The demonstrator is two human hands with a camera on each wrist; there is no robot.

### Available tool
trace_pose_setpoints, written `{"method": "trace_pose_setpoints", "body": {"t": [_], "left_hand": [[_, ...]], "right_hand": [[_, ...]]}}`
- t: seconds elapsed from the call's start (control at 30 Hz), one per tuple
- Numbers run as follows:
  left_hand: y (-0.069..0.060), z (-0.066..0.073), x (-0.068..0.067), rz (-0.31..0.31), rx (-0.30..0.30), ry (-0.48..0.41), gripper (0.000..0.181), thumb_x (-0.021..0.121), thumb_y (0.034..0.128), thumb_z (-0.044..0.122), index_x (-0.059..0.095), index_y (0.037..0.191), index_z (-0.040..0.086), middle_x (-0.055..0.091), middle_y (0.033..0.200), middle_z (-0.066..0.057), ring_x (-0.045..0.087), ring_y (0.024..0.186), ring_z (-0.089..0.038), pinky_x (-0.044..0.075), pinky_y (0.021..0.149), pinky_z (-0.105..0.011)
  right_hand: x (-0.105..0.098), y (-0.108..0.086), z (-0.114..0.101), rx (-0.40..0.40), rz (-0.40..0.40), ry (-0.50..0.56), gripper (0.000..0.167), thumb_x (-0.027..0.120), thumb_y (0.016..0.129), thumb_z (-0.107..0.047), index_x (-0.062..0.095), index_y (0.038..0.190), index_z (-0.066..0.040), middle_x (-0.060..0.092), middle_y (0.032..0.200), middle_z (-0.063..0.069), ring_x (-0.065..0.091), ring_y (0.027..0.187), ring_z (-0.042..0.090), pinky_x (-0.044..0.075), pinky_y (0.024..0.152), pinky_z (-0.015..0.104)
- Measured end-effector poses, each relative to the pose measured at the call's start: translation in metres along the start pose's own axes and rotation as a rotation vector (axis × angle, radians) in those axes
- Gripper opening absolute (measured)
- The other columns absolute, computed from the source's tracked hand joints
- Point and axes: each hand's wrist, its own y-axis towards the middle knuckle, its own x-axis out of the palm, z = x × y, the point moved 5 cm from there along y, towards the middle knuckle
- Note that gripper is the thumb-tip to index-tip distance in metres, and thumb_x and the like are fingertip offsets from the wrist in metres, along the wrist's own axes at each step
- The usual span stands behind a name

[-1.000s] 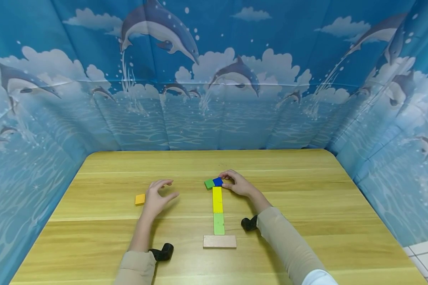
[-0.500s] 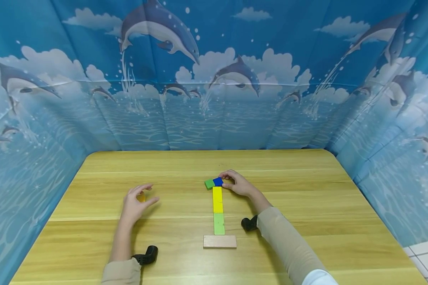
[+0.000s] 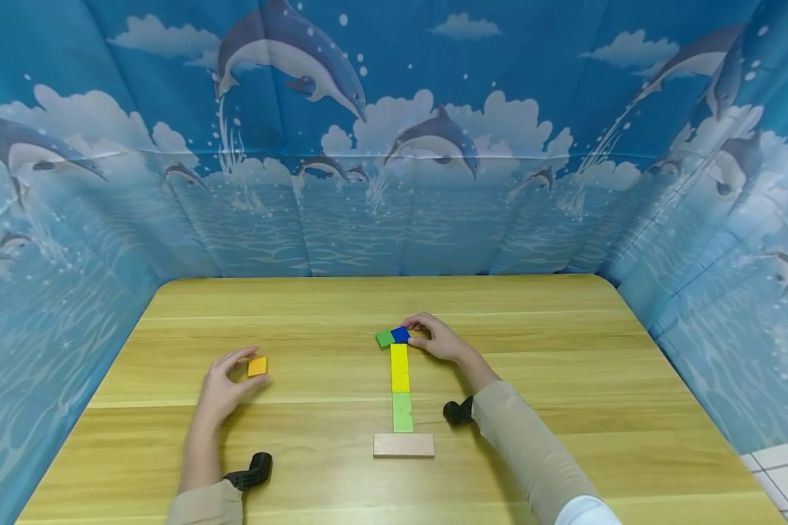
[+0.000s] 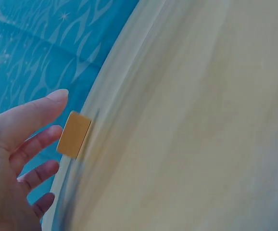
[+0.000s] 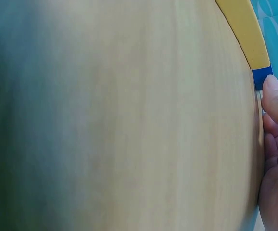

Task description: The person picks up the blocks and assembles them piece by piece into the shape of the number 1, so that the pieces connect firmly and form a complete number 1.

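My left hand [image 3: 222, 388] spreads its thumb and fingers around an orange square block [image 3: 257, 367] on the table. In the left wrist view, a gap shows between the thumb and the orange block [image 4: 74, 135]. My right hand [image 3: 438, 339] pinches a blue block [image 3: 400, 335] at its right side. The right wrist view has the thumb against the blue block [image 5: 262, 77]. A green block [image 3: 384, 338] touches the blue block on the left. Below them, a yellow block [image 3: 400, 368] and a light green block [image 3: 402, 413] form a straight column.
A plain wooden block [image 3: 403, 445] lies crosswise at the column's near end. Wooden table [image 3: 532, 321] surface surrounds the blocks. A blue dolphin-print curtain [image 3: 394, 219] stands along the far edge and both sides.
My left hand has moved left, passing over the orange block, and now has its thumb and fingers around it. My right hand stays at the blue block.
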Motion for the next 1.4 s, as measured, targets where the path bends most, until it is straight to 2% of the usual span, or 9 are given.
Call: {"method": "trace_pose_setpoints", "body": {"t": [0.2, 0.37, 0.53, 0.83, 1.4], "left_hand": [[-0.002, -0.009, -0.006, -0.028, -0.041, 0.019, 0.059, 0.077, 0.0737, 0.023, 0.053, 0.125, 0.005, 0.055, 0.12, -0.018, 0.043, 0.109, -0.034, 0.03, 0.094, -0.051], [-0.003, -0.013, -0.011, -0.029, -0.047, 0.042, 0.059, 0.076, 0.0743, 0.024, 0.053, 0.124, 0.004, 0.055, 0.12, -0.018, 0.044, 0.108, -0.033, 0.03, 0.093, -0.05], [-0.003, -0.017, -0.013, -0.021, -0.035, 0.07, 0.056, 0.076, 0.0746, 0.023, 0.055, 0.123, 0.003, 0.056, 0.119, -0.018, 0.043, 0.107, -0.03, 0.029, 0.092, -0.049], [-0.003, -0.021, -0.013, -0.014, 0.028, 0.109, 0.051, 0.073, 0.077, 0.02, 0.056, 0.12, 0.001, 0.056, 0.116, -0.018, 0.043, 0.104, -0.03, 0.022, 0.092, -0.053], [-0.001, -0.02, -0.011, 0.004, 0.048, 0.154, 0.042, 0.072, 0.0777, 0.018, 0.06, 0.114, 0.002, 0.057, 0.114, -0.018, 0.04, 0.107, -0.034, 0.022, 0.084, -0.048]], "right_hand": [[0.0, 0.0, 0.001, -0.002, 0.007, -0.007, 0.029, 0.055, 0.089, 0.001, 0.051, 0.116, 0.009, 0.052, 0.111, 0.024, 0.046, 0.1, 0.037, 0.037, 0.092, 0.047], [0.001, 0.0, 0.003, 0.01, 0.006, -0.008, 0.029, 0.055, 0.089, 0.001, 0.051, 0.116, 0.009, 0.052, 0.111, 0.024, 0.046, 0.1, 0.037, 0.038, 0.091, 0.047], [0.001, 0.0, 0.002, 0.003, 0.011, -0.007, 0.028, 0.055, 0.089, 0.001, 0.052, 0.116, 0.009, 0.052, 0.11, 0.024, 0.047, 0.1, 0.037, 0.038, 0.091, 0.047], [0.001, 0.0, 0.003, 0.0, 0.014, -0.006, 0.028, 0.055, 0.088, 0.002, 0.052, 0.115, 0.009, 0.052, 0.11, 0.024, 0.046, 0.099, 0.038, 0.038, 0.091, 0.048], [0.001, 0.001, 0.004, -0.005, 0.011, 0.004, 0.028, 0.055, 0.089, 0.001, 0.052, 0.116, 0.009, 0.051, 0.11, 0.024, 0.046, 0.099, 0.037, 0.038, 0.09, 0.048]]}}
